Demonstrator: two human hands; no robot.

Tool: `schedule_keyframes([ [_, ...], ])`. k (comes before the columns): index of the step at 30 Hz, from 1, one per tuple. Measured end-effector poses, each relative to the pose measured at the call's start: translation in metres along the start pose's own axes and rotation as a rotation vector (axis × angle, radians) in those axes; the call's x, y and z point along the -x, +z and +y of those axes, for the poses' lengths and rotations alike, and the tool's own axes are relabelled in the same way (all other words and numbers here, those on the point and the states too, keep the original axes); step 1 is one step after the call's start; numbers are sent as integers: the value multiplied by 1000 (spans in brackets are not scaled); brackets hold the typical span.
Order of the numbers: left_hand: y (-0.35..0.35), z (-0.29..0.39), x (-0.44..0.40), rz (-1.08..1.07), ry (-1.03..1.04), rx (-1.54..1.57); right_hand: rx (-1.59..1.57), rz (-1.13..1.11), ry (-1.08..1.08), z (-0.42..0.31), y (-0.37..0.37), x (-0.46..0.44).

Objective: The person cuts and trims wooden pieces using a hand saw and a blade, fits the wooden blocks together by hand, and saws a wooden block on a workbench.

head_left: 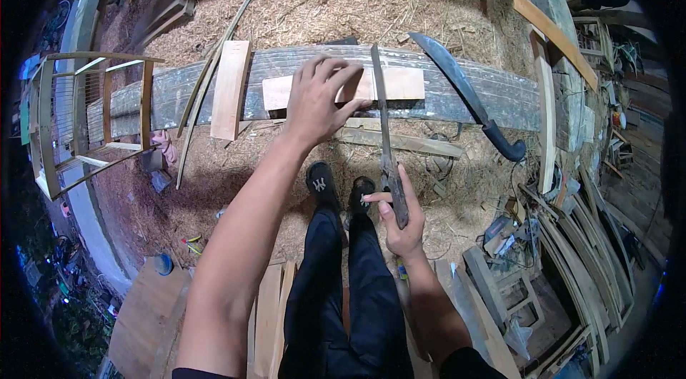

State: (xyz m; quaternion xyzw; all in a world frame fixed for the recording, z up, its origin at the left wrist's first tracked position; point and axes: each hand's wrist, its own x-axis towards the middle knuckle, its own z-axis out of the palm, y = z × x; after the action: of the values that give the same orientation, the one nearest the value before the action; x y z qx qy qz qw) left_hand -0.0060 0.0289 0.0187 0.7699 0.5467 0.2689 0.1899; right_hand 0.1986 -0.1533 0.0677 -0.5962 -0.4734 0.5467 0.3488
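Observation:
My left hand [318, 97] presses down on a short pale wood board [404, 83], with the fingers over its far side and the thumb at the near edge. The board lies across a weathered plank [486, 93]. In my right hand [405, 225] is the handle end of a long, narrow, dark handsaw [384, 118]. Its blade points away from me and crosses the pale board just right of my left hand. The saw's teeth cannot be made out. A second pale board [231, 90] lies on the plank to the left.
A curved machete [457, 79] with a black handle lies across the plank at right. A small slatted wooden frame [146, 104] stands at left. Thin strips [214, 68] lean by the plank. Wood shavings [307, 15] cover the ground. Curved wood strips [586, 257] are piled at lower right.

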Motion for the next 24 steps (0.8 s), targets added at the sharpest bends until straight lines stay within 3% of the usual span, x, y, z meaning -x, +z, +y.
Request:
schedule_keyframes([
  [6,-3,0,-7,-46,1,-97,-131,6,26,8,-1,-3],
  [8,-9,-1,-14,-154,-1,-115,-200,28,45,16,3,-5],
  [24,-5,-6,-12,-85,42,-147,-273,155,168,8,11,-3],
])
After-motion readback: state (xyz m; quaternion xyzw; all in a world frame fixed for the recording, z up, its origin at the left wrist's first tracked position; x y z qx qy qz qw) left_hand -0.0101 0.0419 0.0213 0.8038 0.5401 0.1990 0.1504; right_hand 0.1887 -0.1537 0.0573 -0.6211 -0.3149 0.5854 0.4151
